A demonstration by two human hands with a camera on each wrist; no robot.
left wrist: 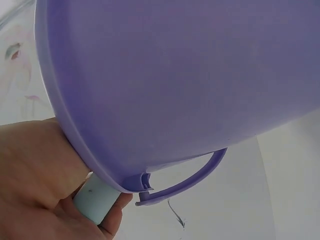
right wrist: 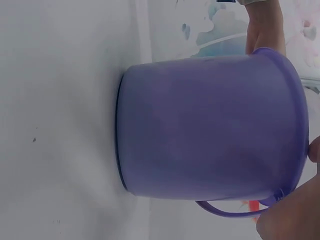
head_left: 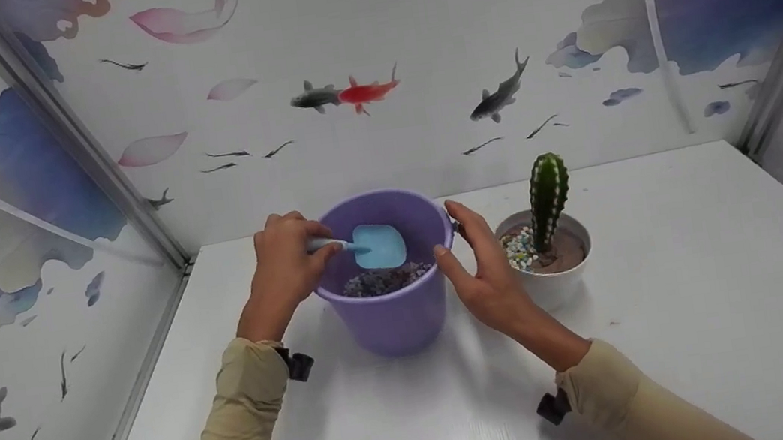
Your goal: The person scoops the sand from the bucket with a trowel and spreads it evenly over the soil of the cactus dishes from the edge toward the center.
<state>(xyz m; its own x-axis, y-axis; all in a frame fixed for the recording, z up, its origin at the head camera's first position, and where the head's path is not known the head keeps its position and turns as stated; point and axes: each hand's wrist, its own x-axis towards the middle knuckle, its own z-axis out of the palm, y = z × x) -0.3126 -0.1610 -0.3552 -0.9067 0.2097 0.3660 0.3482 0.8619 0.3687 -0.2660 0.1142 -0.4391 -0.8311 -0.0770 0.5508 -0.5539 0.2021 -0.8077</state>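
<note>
A purple bucket (head_left: 393, 318) with a layer of small dark gravel (head_left: 384, 280) inside stands upright on the white table. My left hand (head_left: 290, 256), at the bucket's left rim, grips the pale handle of a light blue toy shovel (head_left: 380, 246). The flat shovel blade hangs inside the bucket, above the gravel. In the left wrist view the end of the shovel handle (left wrist: 96, 199) shows between my fingers, close by the rim. My right hand (head_left: 486, 276) rests on the bucket's right rim, thumb and fingers spread apart along it.
A potted cactus (head_left: 550, 199) stands on the table just right of my right hand, its white pot (head_left: 558, 281) holding coloured pebbles and brown soil. The bucket's purple carrying handle (left wrist: 192, 182) hangs down on the far side. Printed panels (head_left: 411, 20) enclose the table behind and at both sides.
</note>
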